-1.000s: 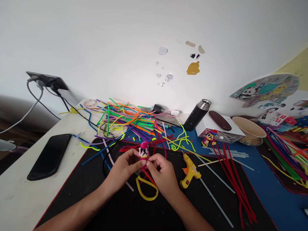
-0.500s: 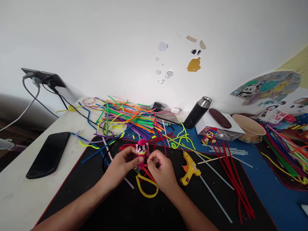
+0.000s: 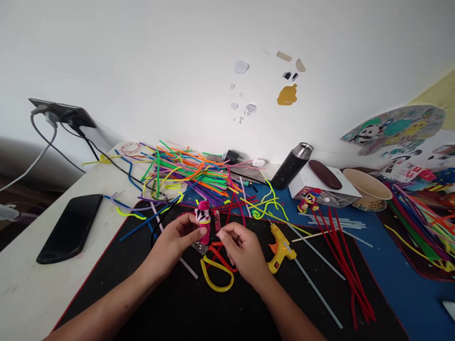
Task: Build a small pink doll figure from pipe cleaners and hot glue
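My left hand (image 3: 176, 242) grips a small pink pipe-cleaner figure (image 3: 204, 220) with a white face, holding it upright over the black mat (image 3: 142, 303). My right hand (image 3: 241, 251) sits just to its right, thumb and forefinger pinched near a red pipe cleaner (image 3: 221, 255) that trails from the figure; what the pinch holds is too small to make out. Yellow-handled scissors (image 3: 216, 277) lie on the mat under both hands. A yellow glue gun (image 3: 280, 248) rests right of my right hand.
A heap of coloured pipe cleaners (image 3: 188, 177) lies behind the hands. A black phone (image 3: 71, 227) lies left, long red pipe cleaners (image 3: 344, 265) right. At the back stand a black flask (image 3: 291, 166), a white box (image 3: 327, 189), a second small figure (image 3: 308, 199) and a bowl (image 3: 368, 189).
My left hand has shifted the pink figure slightly left and up. My right hand has come off the figure and now pinches beside it.
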